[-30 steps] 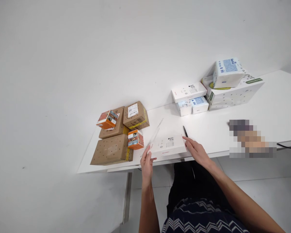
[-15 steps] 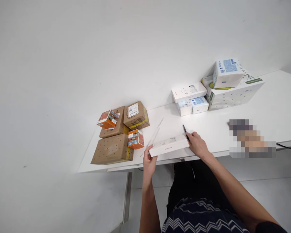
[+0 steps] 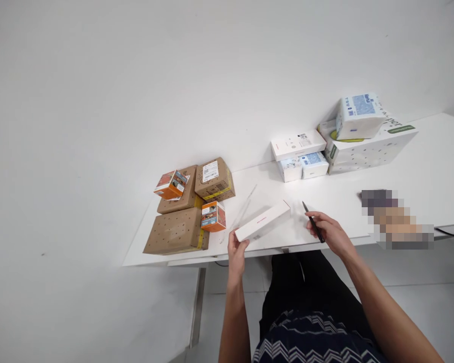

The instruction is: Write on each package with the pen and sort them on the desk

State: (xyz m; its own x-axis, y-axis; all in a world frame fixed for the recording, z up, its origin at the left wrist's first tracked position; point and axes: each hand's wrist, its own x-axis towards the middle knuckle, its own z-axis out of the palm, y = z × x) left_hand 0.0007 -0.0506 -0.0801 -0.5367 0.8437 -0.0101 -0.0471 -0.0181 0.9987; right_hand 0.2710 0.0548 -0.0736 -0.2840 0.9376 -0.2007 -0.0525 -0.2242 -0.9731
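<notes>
1. Three brown cartons (image 3: 177, 232) sit at the left end of the white table (image 3: 431, 166): a flat one in front, another behind it, and a cube-shaped one with a white label at the back right.
2. An orange box (image 3: 170, 184) rests on top of the rear flat carton; a second orange box (image 3: 213, 216) stands on the table, touching the front carton's right edge.
3. Just right of that, a thin clear strip (image 3: 245, 206) lies slanted on the table top.
4. The left hand (image 3: 237, 250) grips the near left end of a long white box (image 3: 263, 221), thumb on one side and fingers on the other. The box is tilted, its far right end raised and free, above the table's front edge.
5. The right hand (image 3: 327, 233) is off the white box, a little to its right, closed around a black pen (image 3: 312, 227) that points away, toward the wall.
6. At the back, a flat white carton (image 3: 298, 144) lies across two small blue-printed packs (image 3: 303, 165).
7. Right of those is a large white dotted box (image 3: 371, 149) with a soft blue-and-white pack (image 3: 358, 116) on top.
8. Near the right front edge is a blurred patch; what it covers cannot be told.
</notes>
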